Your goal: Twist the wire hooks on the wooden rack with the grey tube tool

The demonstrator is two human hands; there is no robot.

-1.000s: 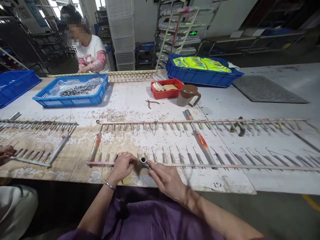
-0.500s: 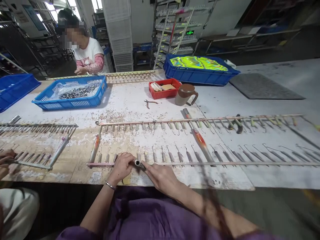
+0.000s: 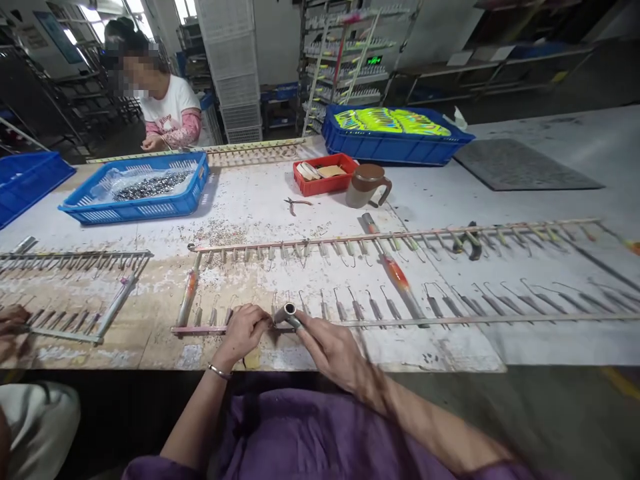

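Frame (image 3: 184, 309) lay on the desk (image 3: 260, 217), with grey hooked pieces (image 3: 357, 309) lined up along both rails. On the head feed I observed the right hand (image 3: 333, 347) grasping a metal tube (image 3: 289, 311); the tube was located at the near rail of the frame, toward its left end, with its open end facing the camera. I had the left hand (image 3: 245, 330) on the same rail, just left of the tube, fingers bent inward. Its fingertips were hidden, so I could not tell whether it gripped anything. Beyond the far rail of the frame, I identified pliers (image 3: 293, 203), a mug (image 3: 361, 192), a red tray (image 3: 327, 187) and, farther back, a dark blue bin (image 3: 387, 150) loaded with yellow-green items. A light blue basket (image 3: 140, 212) containing small shiny parts stood beyond the frame's left end. Left of the frame lay a second rack (image 3: 116, 308), with a co-worker's hand (image 3: 13, 313) at its near rail.
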